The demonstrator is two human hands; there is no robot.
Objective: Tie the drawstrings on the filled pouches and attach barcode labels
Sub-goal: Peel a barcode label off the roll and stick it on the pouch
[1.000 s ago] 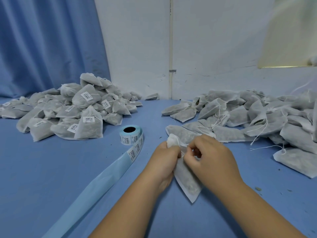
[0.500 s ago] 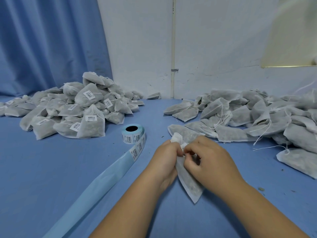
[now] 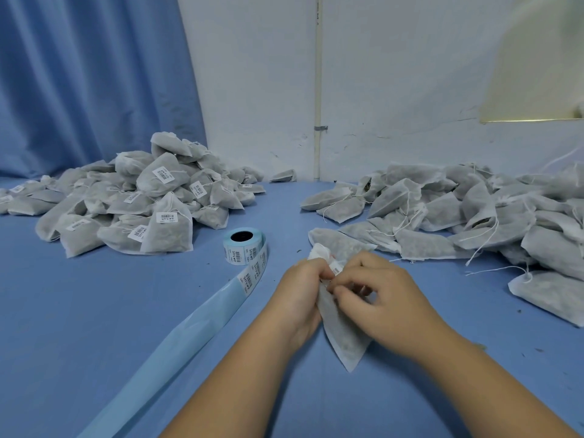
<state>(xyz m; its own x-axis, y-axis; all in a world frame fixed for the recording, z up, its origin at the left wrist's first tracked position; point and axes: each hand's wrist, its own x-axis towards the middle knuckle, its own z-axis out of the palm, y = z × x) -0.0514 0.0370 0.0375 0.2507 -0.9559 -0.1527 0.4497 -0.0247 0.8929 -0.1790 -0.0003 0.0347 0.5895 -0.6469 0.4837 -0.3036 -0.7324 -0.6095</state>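
Observation:
A filled white mesh pouch (image 3: 343, 336) hangs between my hands just above the blue table, its lower corner pointing down. My left hand (image 3: 300, 292) grips its gathered neck from the left. My right hand (image 3: 376, 295) pinches at the neck from the right, fingers curled; a small barcode label (image 3: 336, 269) shows between the fingertips. The drawstring itself is hidden by my fingers. A roll of barcode labels (image 3: 242, 246) stands to the left of my hands, its blue backing strip (image 3: 177, 352) trailing toward the near left.
A heap of tied, labelled pouches (image 3: 132, 200) lies at the back left. A heap of unlabelled pouches with loose strings (image 3: 458, 216) fills the right side. A blue curtain and a white wall stand behind the blue table (image 3: 94, 311).
My hands have stayed on the pouch's neck; the fingers have shifted slightly and a barcode label now shows between my fingertips. The view has drifted a little.

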